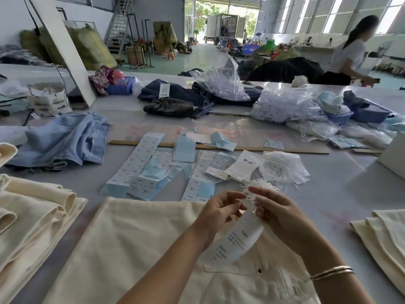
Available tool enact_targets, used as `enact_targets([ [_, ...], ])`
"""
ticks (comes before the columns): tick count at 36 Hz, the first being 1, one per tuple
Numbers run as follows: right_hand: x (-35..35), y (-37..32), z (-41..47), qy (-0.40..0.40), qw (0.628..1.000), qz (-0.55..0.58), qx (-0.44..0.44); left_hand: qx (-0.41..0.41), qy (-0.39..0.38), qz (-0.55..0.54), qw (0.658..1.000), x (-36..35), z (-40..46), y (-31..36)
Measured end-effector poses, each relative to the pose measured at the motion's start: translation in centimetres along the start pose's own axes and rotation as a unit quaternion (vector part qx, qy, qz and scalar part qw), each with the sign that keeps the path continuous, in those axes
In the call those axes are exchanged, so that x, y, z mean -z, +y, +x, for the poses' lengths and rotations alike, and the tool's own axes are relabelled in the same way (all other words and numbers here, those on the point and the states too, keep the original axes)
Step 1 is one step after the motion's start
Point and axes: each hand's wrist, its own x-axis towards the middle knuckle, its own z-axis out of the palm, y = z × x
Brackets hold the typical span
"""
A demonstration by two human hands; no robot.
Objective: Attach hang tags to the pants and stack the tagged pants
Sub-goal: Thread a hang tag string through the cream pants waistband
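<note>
The hang tag (pixel 237 240), its print blurred and top hidden by fingers, slants lengthwise above the cream pants (pixel 131 249), pinched by left hand (pixel 219 212) and right hand (pixel 276 212) grips.

Your left hand (pixel 219 210) and right hand (pixel 277 212) pinch a white printed paper hang tag (pixel 237 240) and white string (pixel 252 194) above cream cotton pants (pixel 131 249) on the grey table (pixel 341 194).
</note>
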Motion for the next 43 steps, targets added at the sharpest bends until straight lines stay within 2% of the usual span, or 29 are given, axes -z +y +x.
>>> enact_targets([
  [4, -0.2, 0.2, 0.2, -0.003, 0.999, 0.044, -0.008, -0.017, 0.013, 0.057, 0.998, 0.6, -0.5, -0.2],
  [11, -0.6, 0.6, -0.1, -0.004, 1.000, -0.001, 0.005, -0.038, 0.007, 0.046, 0.998, 1.2, -1.1, -0.2],
  [19, -1.2, 0.6, -0.2, 0.029, 0.998, -0.034, 0.037, -0.051, 0.042, 0.043, 0.997, 0.5, -1.3, -0.3],
  [36, -1.9, 1.8, -0.7, 0.048, 0.996, -0.021, 0.070, -0.061, 0.063, -0.006, 0.996, -0.1, -1.9, -0.3],
  [43, -2.1, 1.6, -0.7, 0.048, 0.996, -0.003, 0.070, -0.064, 0.074, 0.006, 0.995, 0.1, -1.7, -0.2],
])
